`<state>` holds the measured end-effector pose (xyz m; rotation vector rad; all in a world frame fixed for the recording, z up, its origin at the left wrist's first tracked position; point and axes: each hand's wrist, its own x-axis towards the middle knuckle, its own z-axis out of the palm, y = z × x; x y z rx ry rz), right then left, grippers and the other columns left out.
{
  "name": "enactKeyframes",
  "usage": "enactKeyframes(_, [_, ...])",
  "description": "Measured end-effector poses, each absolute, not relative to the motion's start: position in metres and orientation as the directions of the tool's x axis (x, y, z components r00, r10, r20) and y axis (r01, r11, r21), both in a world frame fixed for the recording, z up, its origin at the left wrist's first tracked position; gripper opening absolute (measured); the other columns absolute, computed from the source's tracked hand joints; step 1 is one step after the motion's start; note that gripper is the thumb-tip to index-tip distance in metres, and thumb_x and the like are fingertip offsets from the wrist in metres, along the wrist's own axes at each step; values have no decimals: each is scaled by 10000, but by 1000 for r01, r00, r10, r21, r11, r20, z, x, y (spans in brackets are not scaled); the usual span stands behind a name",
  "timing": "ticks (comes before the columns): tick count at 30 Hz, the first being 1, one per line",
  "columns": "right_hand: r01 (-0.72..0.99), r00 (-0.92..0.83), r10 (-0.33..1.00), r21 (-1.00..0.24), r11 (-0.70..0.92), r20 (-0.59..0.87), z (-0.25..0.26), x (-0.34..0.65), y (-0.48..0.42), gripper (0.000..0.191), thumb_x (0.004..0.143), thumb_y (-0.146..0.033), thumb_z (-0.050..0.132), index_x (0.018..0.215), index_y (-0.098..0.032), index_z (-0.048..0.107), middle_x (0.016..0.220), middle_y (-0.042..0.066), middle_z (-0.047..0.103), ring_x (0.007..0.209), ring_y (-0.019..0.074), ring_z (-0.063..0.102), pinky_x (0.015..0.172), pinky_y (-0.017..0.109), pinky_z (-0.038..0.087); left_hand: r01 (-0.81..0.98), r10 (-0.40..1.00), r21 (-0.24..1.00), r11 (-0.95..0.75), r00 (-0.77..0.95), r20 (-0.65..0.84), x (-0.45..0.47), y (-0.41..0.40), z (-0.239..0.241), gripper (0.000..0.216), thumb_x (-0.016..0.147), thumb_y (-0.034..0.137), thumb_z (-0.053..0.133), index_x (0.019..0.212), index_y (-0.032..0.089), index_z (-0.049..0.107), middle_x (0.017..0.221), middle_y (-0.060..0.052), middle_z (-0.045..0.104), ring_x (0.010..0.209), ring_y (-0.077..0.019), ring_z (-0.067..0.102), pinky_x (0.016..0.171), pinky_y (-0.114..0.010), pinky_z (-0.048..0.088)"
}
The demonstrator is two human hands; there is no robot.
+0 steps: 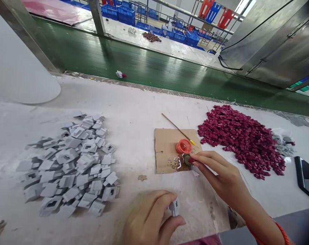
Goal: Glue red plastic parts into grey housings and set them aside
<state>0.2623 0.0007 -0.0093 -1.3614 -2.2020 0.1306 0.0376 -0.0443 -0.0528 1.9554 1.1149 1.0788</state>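
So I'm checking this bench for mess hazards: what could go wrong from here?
1. The right hand dips a small dark red piece into a wet puddle on the brown cardboard square; fingers may get smeared.
2. The orange round cap beside it could be knocked.
3. The black phone lies at the white table's edge and might slide off.

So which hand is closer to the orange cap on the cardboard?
Right. The right hand reaches onto the cardboard, its fingertips just below the orange cap. The left hand is farther back near the table edge, holding a small grey part.
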Motion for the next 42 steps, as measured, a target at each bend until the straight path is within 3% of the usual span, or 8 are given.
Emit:
enactKeyframes(3, [798, -343, 853, -358, 485, 392, -10, 261, 3, 235, 914, -99, 553, 1099, -215, 640, 966, 60, 665, 877, 163, 647, 745, 269, 576, 354, 830, 768, -534, 393, 396, 33, -36, -54, 299, 837, 294, 703, 1099, 227, 574, 948, -28, 749, 856, -168, 712, 821, -207, 558])
enactKeyframes(8, [790, -284, 871, -417, 450, 401, -8, 260, -2, 264, 887, -80, 575, 1098, -223, 642, 986, 48, 673, 920, 167, 649, 803, 283, 565, 381, 825, 753, -537, 424, 374, 34, -33, -55, 286, 868, 296, 663, 1123, 211, 567, 983, -35, 745, 942, -179, 682, 859, -218, 554])
enactKeyframes(12, [700, -140, 901, -602, 384, 411, -8, 256, -17, 309, 847, -48, 604, 1076, -249, 655, 995, 37, 671, 958, 169, 646, 828, 278, 567, 444, 818, 704, -555, 445, 364, 34, -33, -58, 254, 885, 286, 637, 1118, 208, 572, 1030, -34, 743, 1029, -200, 654, 897, -237, 543])
enactKeyframes(16, [493, -2, 945, -822, 286, 328, -16, 247, -32, 283, 827, -48, 609, 1007, -250, 691, 979, 55, 666, 914, 181, 667, 673, 239, 615, 440, 829, 722, -534, 439, 346, 36, -31, -57, 268, 882, 294, 640, 1123, 201, 571, 982, -31, 740, 1009, -209, 645, 890, -256, 539])
enactKeyframes(21, [256, 94, 976, -953, 165, 194, -27, 238, -43, 184, 854, -90, 611, 920, -239, 696, 987, 54, 655, 828, 140, 681, 683, 196, 608, 445, 848, 744, -498, 427, 313, 40, -26, -53, 216, 865, 260, 663, 1053, 188, 584, 932, -51, 701, 906, -221, 618, 794, -305, 535])
enactKeyframes(25, [296, 98, 977, -943, 155, 191, -29, 235, -48, 130, 852, -130, 640, 906, -235, 693, 968, 60, 669, 837, 156, 693, 701, 209, 617, 445, 861, 767, -462, 433, 267, 40, -25, -51, 210, 857, 248, 672, 1038, 188, 585, 928, -45, 676, 890, -219, 593, 771, -315, 517])
enactKeyframes(33, [529, -157, 942, -779, 335, 298, -23, 234, -55, 313, 811, -8, 604, 1011, -243, 661, 1024, 45, 713, 949, 183, 696, 808, 254, 613, 407, 861, 799, -443, 443, 251, 36, -25, -51, 216, 861, 202, 664, 1064, 168, 599, 948, -48, 674, 913, -207, 577, 811, -300, 492])
enactKeyframes(42, [540, -217, 925, -751, 380, 312, -26, 228, -51, 172, 878, -79, 570, 949, -234, 593, 988, 50, 725, 934, 182, 704, 817, 267, 609, 376, 869, 818, -435, 415, 270, 38, -25, -49, 202, 851, 187, 671, 1036, 172, 591, 916, -44, 672, 878, -211, 571, 776, -305, 500])
